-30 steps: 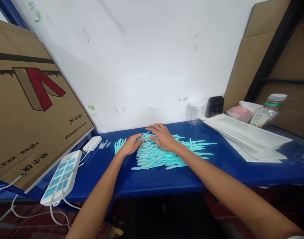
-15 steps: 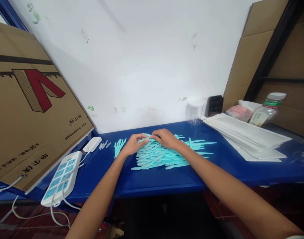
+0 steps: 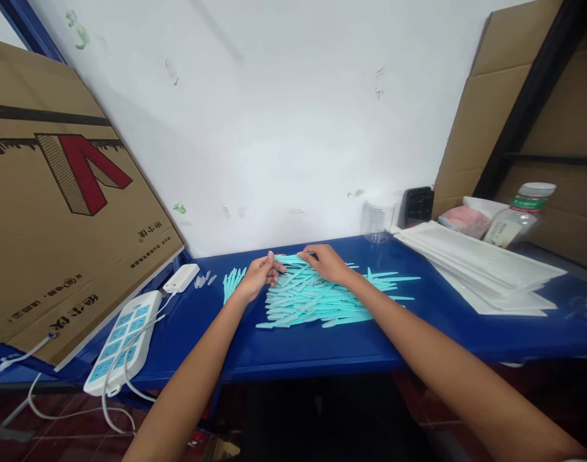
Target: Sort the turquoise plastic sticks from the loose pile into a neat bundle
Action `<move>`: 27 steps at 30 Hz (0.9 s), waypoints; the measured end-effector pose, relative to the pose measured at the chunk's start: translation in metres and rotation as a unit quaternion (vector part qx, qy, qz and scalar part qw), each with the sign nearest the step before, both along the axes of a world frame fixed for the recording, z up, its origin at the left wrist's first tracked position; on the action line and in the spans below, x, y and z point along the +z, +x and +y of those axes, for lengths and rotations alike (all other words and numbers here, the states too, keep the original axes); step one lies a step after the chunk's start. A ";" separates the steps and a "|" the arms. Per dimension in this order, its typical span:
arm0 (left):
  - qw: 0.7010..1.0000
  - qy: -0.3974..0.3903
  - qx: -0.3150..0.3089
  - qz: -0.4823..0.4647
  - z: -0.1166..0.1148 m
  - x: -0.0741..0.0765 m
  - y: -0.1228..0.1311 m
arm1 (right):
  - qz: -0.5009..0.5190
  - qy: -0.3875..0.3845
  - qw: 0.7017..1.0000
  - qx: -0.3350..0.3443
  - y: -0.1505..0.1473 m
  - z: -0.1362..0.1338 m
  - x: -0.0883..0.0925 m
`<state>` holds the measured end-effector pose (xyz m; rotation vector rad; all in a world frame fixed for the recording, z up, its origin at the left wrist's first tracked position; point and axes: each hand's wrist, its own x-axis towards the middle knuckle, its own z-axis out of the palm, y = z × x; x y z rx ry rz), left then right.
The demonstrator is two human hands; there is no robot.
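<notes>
A slim turquoise stick (image 3: 289,259), which looks like an eyebrow razor, stretches between my two hands above the far side of a pile. My left hand (image 3: 259,276) pinches its left end with thumb and finger; the other fingers curl below. At the right end, my right hand (image 3: 326,264) is closed on it, thumb in front. Beneath both hands lies the loose pile of similar turquoise razors (image 3: 307,298), most of them lying sideways. A smaller bunch of razors (image 3: 233,282) rests left of my left hand, partly hidden by it.
Several small clear pieces (image 3: 205,280) lie beside a white adapter (image 3: 181,278) on the blue table (image 3: 297,353). A power strip (image 3: 124,340) with cables stands left, near a big carton (image 3: 81,224). Rightward are a clear jar (image 3: 378,221), phone (image 3: 418,205), white sheets (image 3: 480,263) and bottle (image 3: 514,215).
My hands have moved slightly apart, so more of the razor between them shows. The left hand has turned, its thumb now up. The whole view has shifted a little.
</notes>
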<state>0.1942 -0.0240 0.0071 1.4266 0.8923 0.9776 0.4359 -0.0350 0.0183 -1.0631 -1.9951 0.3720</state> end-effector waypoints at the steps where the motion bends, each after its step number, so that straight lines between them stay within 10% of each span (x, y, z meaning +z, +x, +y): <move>1: 1.000 0.003 0.004 0.006 0.001 -0.001 0.000 | 0.002 0.000 1.000 -0.001 0.000 0.000 0.000; 13: 0.975 0.154 0.079 0.140 0.005 -0.008 -0.002 | 0.007 -0.016 1.000 0.025 -0.002 -0.001 -0.001; 27: 0.984 0.117 0.100 0.087 0.009 -0.011 -0.002 | 0.007 -0.025 0.999 0.037 -0.003 -0.004 0.003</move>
